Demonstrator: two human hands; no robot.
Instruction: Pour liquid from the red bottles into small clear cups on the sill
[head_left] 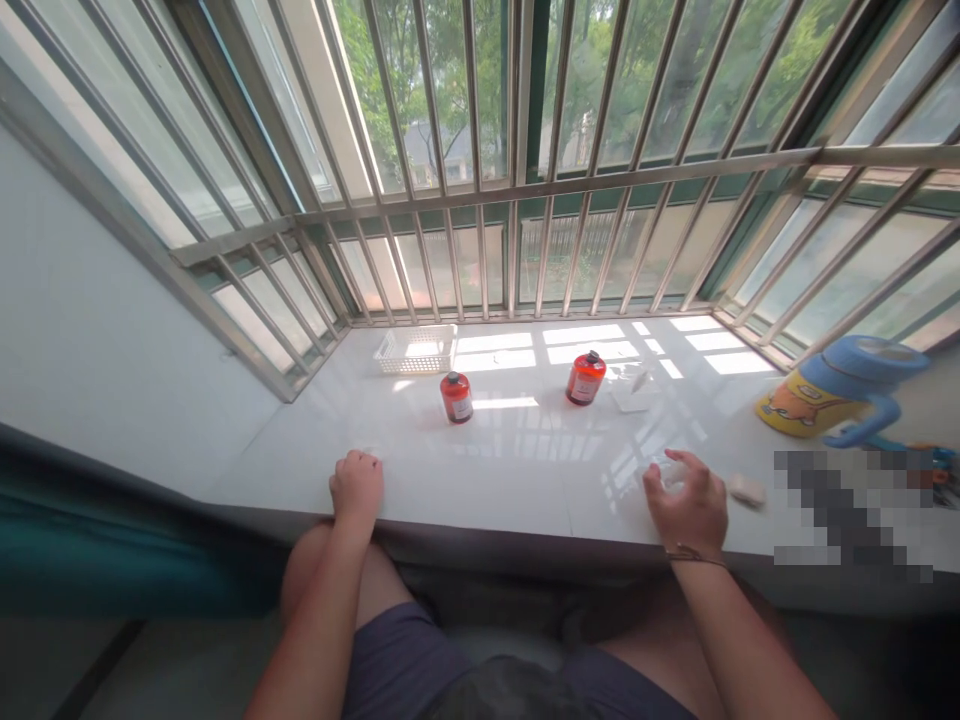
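Showing faintly between the thumb and forefinger of the right hand [691, 505] is a clear, shiny shape [670, 474] at the near right of the glossy white bench [510, 480], too indistinct to name. Thumb and forefinger curve toward each other with a gap between their tips; I cannot tell whether they grip it. A thin brown bracelet [694, 555] circles that wrist. Just to the right of this hand lies a small, off-white, rounded lump [746, 490].

The left hand [357, 490] rests at the near left with its fingers folded into a loose fist; whether anything is inside cannot be seen.

Beyond and between the hands stand two squat, translucent red bottles with dark caps and pale labels, well apart from each other: the left bottle [456, 398] and, slightly farther away, the right bottle [586, 378]. Pale, clear pieces [631, 398] lie just right of the latter. Behind the left bottle, a low, off-white lattice basket [405, 364] sits near the far edge.

Over on the right, a blue-and-yellow jug [840, 390] with a blue handle leans. Metal bars [513, 255] cross the windows beyond, with green trees [450, 90] outside.
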